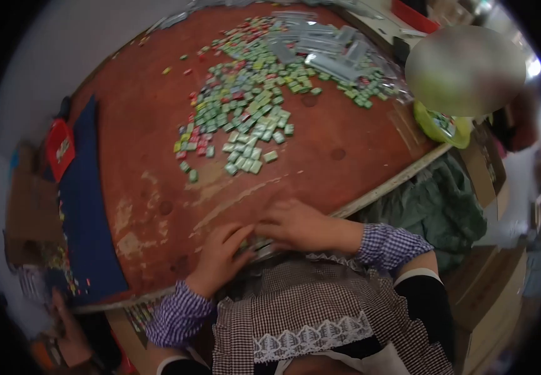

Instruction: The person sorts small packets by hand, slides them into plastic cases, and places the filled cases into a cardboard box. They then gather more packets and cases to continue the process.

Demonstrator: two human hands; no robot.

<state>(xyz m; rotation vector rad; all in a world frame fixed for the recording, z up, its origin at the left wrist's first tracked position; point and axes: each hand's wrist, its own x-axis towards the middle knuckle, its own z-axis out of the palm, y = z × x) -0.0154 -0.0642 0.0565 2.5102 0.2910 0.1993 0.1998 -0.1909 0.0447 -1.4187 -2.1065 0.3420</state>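
Observation:
At the near edge of the red-brown table, my left hand has its fingers bent round a small, pale, shiny item, which is partly hidden and too blurred to name. Just to the right and touching the same spot is my right hand, fingers curled together; what they hold is hidden. Beyond both hands spreads a heap of small square pieces, mostly green, with red and yellow ones among them. Clear plastic cases lie on the heap's far right part.
A blue cloth strip and red scoop lie at the left edge. A yellow-green bowl stands at the right corner near another person. Green fabric hangs right; another person's hand shows lower left.

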